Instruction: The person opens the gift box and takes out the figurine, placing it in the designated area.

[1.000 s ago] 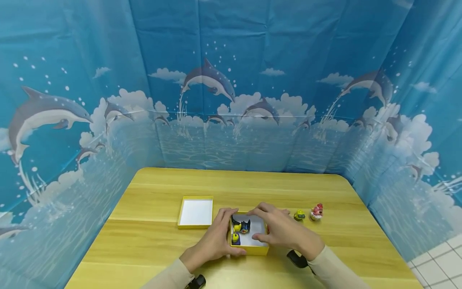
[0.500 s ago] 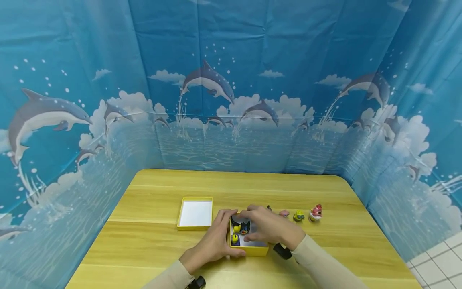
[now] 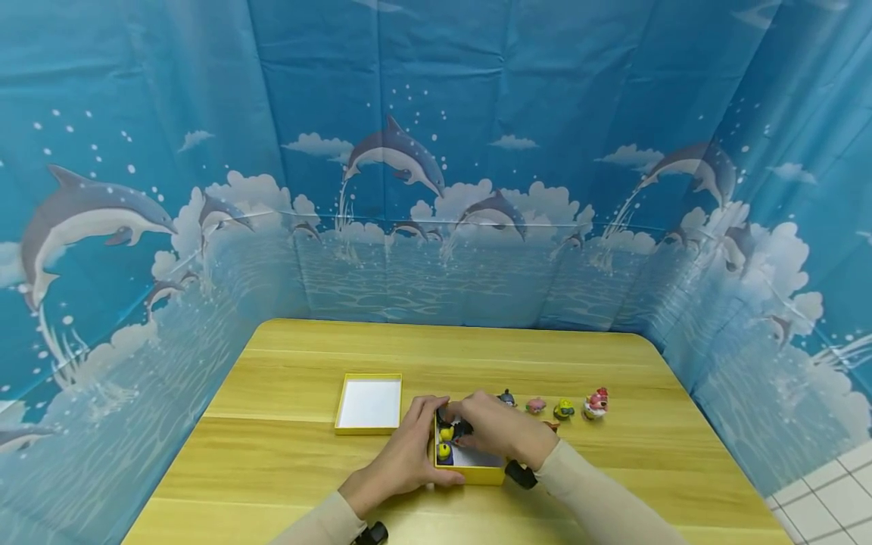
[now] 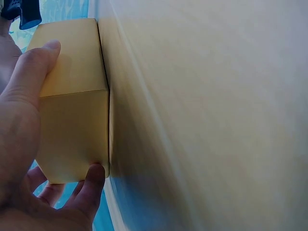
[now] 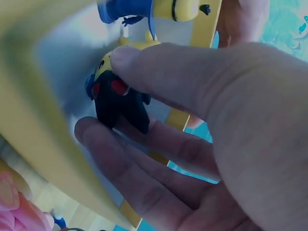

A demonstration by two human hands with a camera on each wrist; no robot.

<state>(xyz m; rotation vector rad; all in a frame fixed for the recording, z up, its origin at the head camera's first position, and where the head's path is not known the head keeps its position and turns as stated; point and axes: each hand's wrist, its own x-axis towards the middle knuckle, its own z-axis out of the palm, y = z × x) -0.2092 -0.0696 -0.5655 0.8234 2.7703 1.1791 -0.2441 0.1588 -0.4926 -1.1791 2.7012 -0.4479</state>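
My left hand (image 3: 402, 450) holds a yellow box (image 3: 480, 475) by its left side. In the left wrist view the thumb lies along one wall, and the fingers wrap another. Inside the open box is my right hand (image 3: 507, 428), its thumb and fingers around a small dark toy figurine (image 5: 120, 98) with a yellow face and red patches. The thumb covers part of its face, while fingertips touch near its feet. Beside it in the box lie a blue-and-yellow figurine (image 5: 139, 10) and another yellow one (image 3: 446, 434), partly hidden.
The box's shallow lid (image 3: 370, 401), white inside, lies to the left on the wooden table (image 3: 286, 454). To the right stand a grey figurine (image 3: 506, 397), a pink one (image 3: 536, 406), a yellow-green one (image 3: 564, 409) and a larger pink-and-white one (image 3: 596, 403).
My right hand has moved left across the box onto the dark figurine and now covers much of it. The grey and pink figurines behind it have come into view. My left hand stays put.
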